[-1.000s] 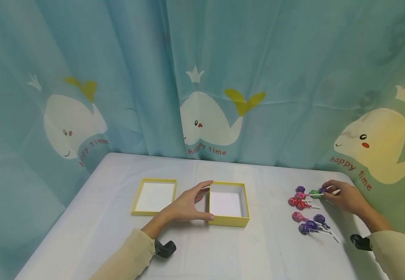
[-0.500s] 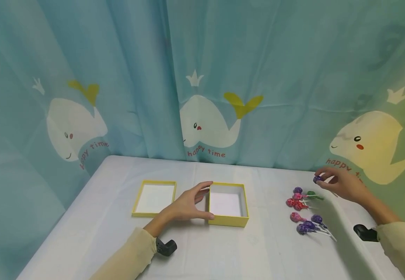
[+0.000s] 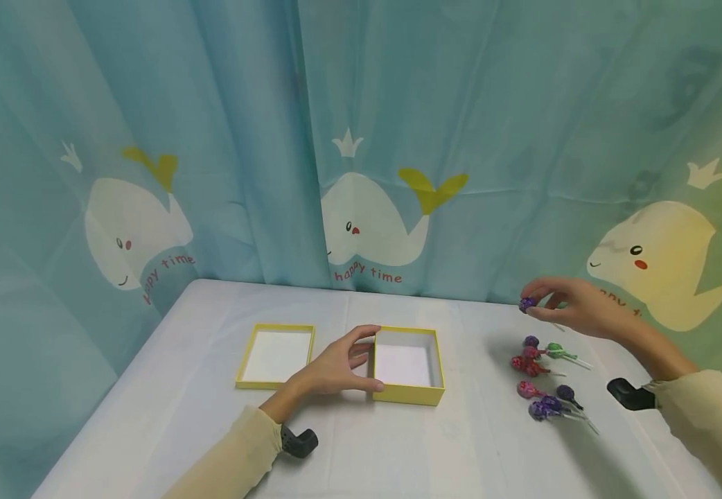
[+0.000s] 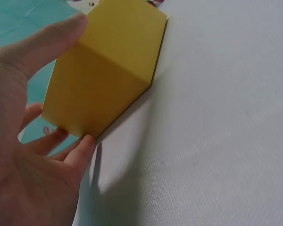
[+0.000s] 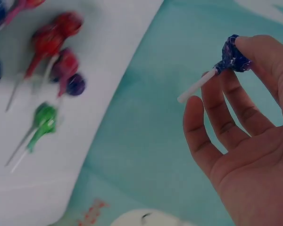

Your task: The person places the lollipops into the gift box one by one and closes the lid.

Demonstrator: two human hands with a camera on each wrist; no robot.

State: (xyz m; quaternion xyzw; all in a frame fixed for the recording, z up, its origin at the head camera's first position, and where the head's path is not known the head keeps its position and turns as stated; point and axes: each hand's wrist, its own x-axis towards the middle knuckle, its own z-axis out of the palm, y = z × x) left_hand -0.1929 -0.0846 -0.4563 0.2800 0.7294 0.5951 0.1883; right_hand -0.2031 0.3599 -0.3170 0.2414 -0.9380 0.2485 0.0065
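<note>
Teal whale-print curtain (image 3: 523,104) at the back, white-covered surface (image 3: 473,443) in front. Step in hand, as judged: single purple-wrapped lollipop (image 3: 526,305) held aloft, ready for carrying. Right grip (image 3: 576,305) narrow, thumb and fingertips pinched on the wrapped candy head; white stick (image 5: 196,87) jutting free past the fingers. Raised above the surface, apart from the other lollipops and well apart from the lidless yellow box (image 3: 408,396). Left grip (image 3: 336,360) wide, curved around the box's left side, thumb at the near corner, fingers toward the far one. Shallow yellow lid (image 3: 261,384) farther left, hollow side up. On the surface, right: green lollipop (image 3: 554,350) beside red lollipops (image 3: 517,363); nearer, pink lollipop (image 3: 527,389) just beside purple lollipops (image 3: 544,407). Next move probably calls for a firm pinch, a leftward carry to the box, stick clear of its walls, box steady.
</note>
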